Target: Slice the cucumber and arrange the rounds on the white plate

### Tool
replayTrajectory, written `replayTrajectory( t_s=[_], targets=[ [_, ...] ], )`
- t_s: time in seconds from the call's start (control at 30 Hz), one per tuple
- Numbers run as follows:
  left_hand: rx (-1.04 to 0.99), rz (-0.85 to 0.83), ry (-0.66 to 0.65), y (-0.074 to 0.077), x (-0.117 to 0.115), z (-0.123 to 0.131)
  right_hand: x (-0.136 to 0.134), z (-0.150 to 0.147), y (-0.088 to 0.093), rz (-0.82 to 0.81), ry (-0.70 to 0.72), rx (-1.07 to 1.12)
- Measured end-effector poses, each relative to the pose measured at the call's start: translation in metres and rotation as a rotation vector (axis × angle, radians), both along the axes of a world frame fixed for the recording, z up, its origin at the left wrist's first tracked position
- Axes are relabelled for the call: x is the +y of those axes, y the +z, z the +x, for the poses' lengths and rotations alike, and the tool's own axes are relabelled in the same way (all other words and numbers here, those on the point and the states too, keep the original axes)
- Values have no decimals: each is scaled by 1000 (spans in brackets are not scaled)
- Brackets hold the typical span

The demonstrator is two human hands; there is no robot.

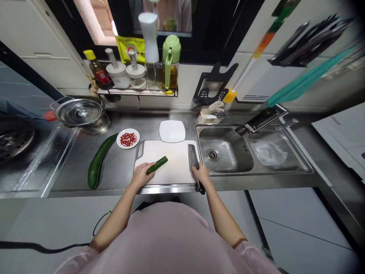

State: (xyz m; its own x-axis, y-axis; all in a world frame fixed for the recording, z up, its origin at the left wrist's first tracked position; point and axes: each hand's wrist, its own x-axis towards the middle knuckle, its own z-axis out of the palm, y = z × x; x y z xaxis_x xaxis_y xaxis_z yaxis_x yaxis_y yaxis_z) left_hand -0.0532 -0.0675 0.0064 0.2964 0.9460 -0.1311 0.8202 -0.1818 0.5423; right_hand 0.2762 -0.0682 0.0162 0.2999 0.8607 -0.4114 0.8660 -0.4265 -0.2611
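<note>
On the white cutting board (173,167) lies a short piece of cucumber (160,163), tilted up to the right. My left hand (142,175) is closed over its lower left end. At the board's right edge my right hand (202,173) grips a kitchen knife (192,152) where blade meets handle. The blade points away from me, apart from the cucumber, and the black handle sticks out below my palm. A long whole cucumber (98,161) rests on the steel counter to the left. A small white plate (138,134) holds chopped red pieces. Behind the board is a white square plate (172,131).
To the right are a steel sink (228,152) and a black faucet (259,120). A lidded steel pot (85,118) stands at the back left. Bottles and seasoning jars fill a wall rack (154,94). A knife holder (262,83) hangs on the right wall.
</note>
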Motion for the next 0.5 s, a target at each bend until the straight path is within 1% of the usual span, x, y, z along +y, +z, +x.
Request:
replayTrajectory(
  t_s=[0.13,0.27,0.37,0.5],
  targets=[
    [-10,-20,-37,1,-2,-8,2,-6,8,-34,51,-53],
    [44,-33,-31,1,-3,-11,0,-13,14,-45,124,-83],
    [72,18,-15,0,-1,-5,0,-21,18,-49,180,-84],
    [59,84,-16,-2,3,13,0,-31,23,-54,239,-68]
  ],
)
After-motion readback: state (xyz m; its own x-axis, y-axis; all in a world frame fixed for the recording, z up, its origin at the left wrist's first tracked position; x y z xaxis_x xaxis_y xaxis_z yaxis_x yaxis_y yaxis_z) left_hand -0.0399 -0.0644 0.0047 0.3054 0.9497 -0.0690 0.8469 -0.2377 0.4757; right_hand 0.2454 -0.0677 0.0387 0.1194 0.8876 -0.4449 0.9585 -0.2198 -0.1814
